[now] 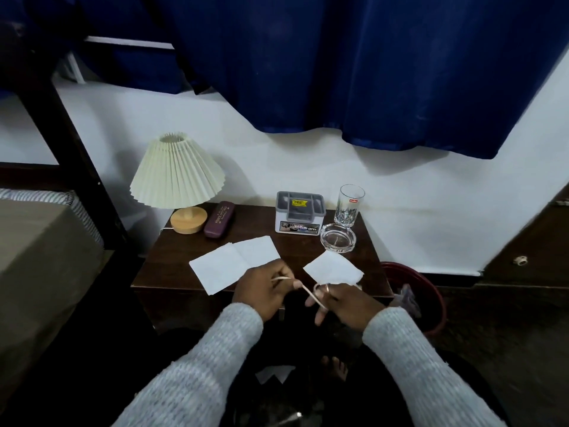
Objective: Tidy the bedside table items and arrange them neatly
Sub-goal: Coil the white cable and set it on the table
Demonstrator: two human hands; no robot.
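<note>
A thin pale cord [304, 290] stretches between my left hand [264, 288] and my right hand [345, 303], just above the front edge of the dark wooden bedside table [172, 266]. Both hands pinch it, and it loops around a right finger. On the table lie a large white paper [234, 263] under my left hand and a smaller white paper [332, 268] by my right. Behind stand a pleated lamp [177, 177], a maroon glasses case [219, 220], a grey organiser box [300, 215], a drinking glass [350, 204] and a glass ashtray [338, 237].
A red bin [431, 291] with scraps stands right of the table. A bed [37, 248] with a dark post lies to the left. A blue curtain [338, 63] hangs over the white wall. A white paper scrap [275, 373] lies on the dark floor near a foot.
</note>
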